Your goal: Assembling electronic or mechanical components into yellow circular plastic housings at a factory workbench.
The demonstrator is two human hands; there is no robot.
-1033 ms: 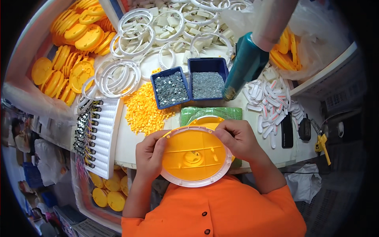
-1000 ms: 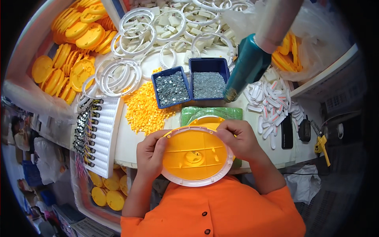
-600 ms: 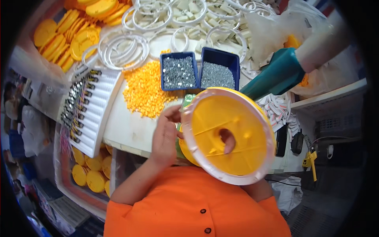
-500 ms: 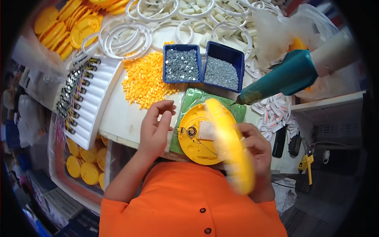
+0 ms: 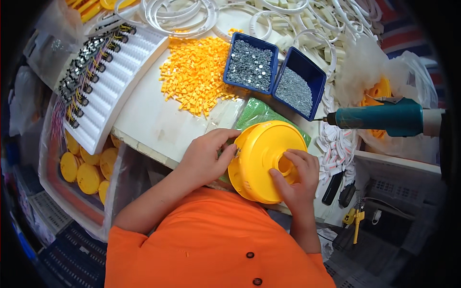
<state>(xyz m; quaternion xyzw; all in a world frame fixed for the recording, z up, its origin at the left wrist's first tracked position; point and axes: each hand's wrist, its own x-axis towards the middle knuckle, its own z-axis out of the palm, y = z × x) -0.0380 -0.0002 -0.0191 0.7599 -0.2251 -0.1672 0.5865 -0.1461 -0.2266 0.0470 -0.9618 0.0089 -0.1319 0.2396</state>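
A yellow round cover (image 5: 257,165) with a raised hollow hub (image 5: 284,165) lies tilted over a yellow round base (image 5: 234,169), with a gap between their rims at the left. My right hand (image 5: 301,180) is closed on the hub, thumb and fingers on either side. At the left rim, my left hand (image 5: 206,156) grips the edge of the base with bent fingers and thumb, beside a small metal piece (image 5: 237,152). The cover hides the inside of the base. Under both parts is a green mat (image 5: 257,111).
Beyond the mat stand a blue bin of screws (image 5: 249,65) and a blue bin of smaller metal parts (image 5: 294,91). Small yellow pieces (image 5: 194,72) are heaped beside a white ridged tray (image 5: 113,79) of wired parts. A teal electric screwdriver (image 5: 379,117) hangs at the right.
My right hand has brought the cover left and down onto the base. My left hand has moved to the base's rim. The view has shifted, and the screwdriver now hangs farther right.
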